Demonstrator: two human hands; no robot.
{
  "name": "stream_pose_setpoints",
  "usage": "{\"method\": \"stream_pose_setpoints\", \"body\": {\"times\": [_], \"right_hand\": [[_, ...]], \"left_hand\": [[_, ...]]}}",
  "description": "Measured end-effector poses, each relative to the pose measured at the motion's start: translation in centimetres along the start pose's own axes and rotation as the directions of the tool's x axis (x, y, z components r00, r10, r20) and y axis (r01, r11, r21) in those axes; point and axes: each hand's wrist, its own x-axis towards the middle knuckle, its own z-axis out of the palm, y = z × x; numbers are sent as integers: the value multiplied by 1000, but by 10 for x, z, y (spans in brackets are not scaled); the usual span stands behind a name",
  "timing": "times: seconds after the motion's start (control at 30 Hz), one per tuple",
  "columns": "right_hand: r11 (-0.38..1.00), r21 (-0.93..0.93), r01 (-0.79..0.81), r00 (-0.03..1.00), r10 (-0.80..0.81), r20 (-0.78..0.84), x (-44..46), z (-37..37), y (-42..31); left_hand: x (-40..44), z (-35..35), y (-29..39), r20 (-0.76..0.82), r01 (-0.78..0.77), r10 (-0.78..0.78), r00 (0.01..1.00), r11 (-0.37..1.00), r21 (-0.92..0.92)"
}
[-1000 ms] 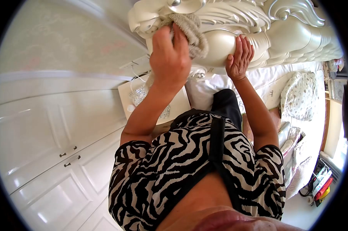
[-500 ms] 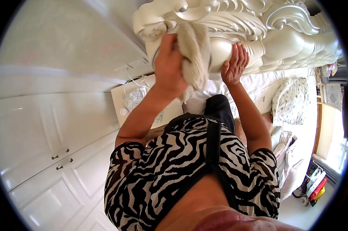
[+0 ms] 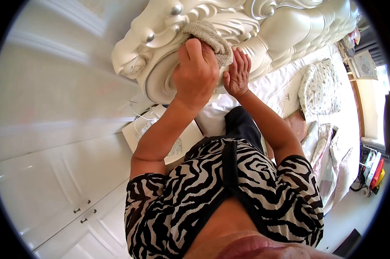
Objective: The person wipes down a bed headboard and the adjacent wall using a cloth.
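Observation:
A crumpled beige cloth [image 3: 210, 39] is pressed against the carved, pearly cream headboard [image 3: 290, 36]. My left hand [image 3: 197, 71] is closed on it, with the back of the hand towards me. Close by on the right, my right hand [image 3: 238, 73] rests on the padded lower part of the headboard, its fingers stretched out and nothing held. The cloth's right edge lies near those fingertips. A round, rimmed end of the headboard [image 3: 160, 82] shows left of my left hand.
Below the headboard's left end stands a bedside table [image 3: 130, 134] with a cable and a beaded item. White cabinet doors [image 3: 52, 181] fill the left side. On the bed, right, are a patterned pillow [image 3: 320, 86] and folded fabrics [image 3: 324, 151].
The view has shifted, showing more of the headboard's left end. The cloth, hanging longer half a second ago, is bunched up again. My right hand is now closer to it.

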Motion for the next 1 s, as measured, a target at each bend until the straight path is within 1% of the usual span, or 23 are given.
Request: {"method": "stream_pose_setpoints", "body": {"times": [0.07,0.17,0.2,0.23,0.27,0.3,0.33,0.37,0.4,0.43,0.47,0.53,0.6,0.63,0.67,0.7,0.77,0.8,0.83,0.9,0.93,0.97,1.0], "right_hand": [[1000,-1,6,1000,-6,3,-6,3,1],[1000,12,4,1000,-4,17,-9,3,4],[1000,23,-4,999,3,33,-11,2,4],[999,36,-8,999,6,45,-11,2,5],[1000,-5,-14,988,15,151,-14,-2,6],[985,138,-103,991,90,94,-13,-5,0],[945,278,-174,985,169,43,-8,-8,-4],[880,414,-233,967,256,0,-5,-11,-8],[554,738,-386,887,442,133,-13,-23,-14],[309,809,-499,783,561,269,-12,-37,-23],[37,837,-546,646,655,393,-10,-51,-31],[-13,976,-219,697,698,166,42,-88,-73],[163,910,-380,757,620,205,21,-82,-73],[254,857,-448,777,586,232,14,-83,-74],[76,836,-543,721,552,418,12,-91,-70],[-74,847,-527,697,532,481,18,-97,-71],[-373,802,-466,662,455,596,32,-106,-75],[-405,788,-465,589,523,616,49,-110,-74],[-400,812,-425,581,567,583,58,-114,-68],[-461,832,-307,546,631,551,79,-116,-38],[-443,858,-262,508,693,512,95,-116,-24],[-419,881,-220,466,748,472,110,-116,-14],[-433,892,-127,383,808,447,124,-114,-11]], "left_hand": [[16,-10,6,115,0,7,993,998,-66],[29,-5,25,177,-3,-22,984,990,143],[30,-1,28,134,-12,-11,991,985,173],[31,4,31,136,-51,36,990,992,112],[32,7,36,139,-88,80,987,995,51],[30,8,41,143,-119,119,983,993,-11],[30,8,47,195,-65,87,977,991,-117],[33,9,46,250,19,55,967,958,-286],[35,9,46,318,116,35,947,889,-442],[36,7,47,390,220,28,921,788,-575],[38,2,44,487,361,18,873,647,-671],[33,3,40,524,433,64,850,483,-761],[28,-7,36,532,474,157,832,296,-829],[32,-20,27,625,533,227,747,359,-766],[41,-33,11,704,570,289,649,428,-702],[48,-45,-6,771,591,338,540,499,-633],[52,-68,-40,598,305,302,742,643,-702],[57,-70,-54,482,195,244,842,695,-693],[62,-70,-66,345,91,196,918,743,-663],[76,-70,-85,167,-47,175,970,814,-578],[82,-62,-93,113,-115,200,973,851,-513],[89,-49,-102,58,-178,226,972,880,-440],[92,-40,-106,1,-235,252,968,903,-361]]}}
